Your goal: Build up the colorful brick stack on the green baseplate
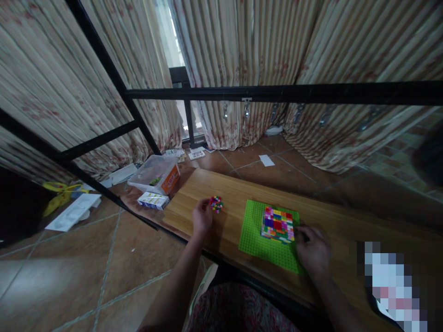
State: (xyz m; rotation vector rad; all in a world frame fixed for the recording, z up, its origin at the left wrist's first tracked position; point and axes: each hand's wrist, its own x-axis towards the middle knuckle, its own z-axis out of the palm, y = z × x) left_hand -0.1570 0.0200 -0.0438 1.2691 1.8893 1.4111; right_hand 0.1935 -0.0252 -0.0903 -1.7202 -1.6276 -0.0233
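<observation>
"Any lettering legible from your end?"

"None I can read. Orange label (170, 180) on the clear bin (143, 176): pale lettering, too blurred for me to make out."

"Blue-and-white carton (153, 201) beside it?"

"Print present, too small."

"Floor (247, 159) by the curtains (221, 55)?"

"White card (196, 155), dark marks, illegible to me. Bright patch (391, 281), lower right: pixelated, so I get no words or numbers there either."

This looks like a home: cream, red-flowered fabric curtains (214, 50), brown square floor tiles (138, 251), multicoloured plastic toy bricks (277, 224) on a long brown wooden table (228, 235).
</observation>
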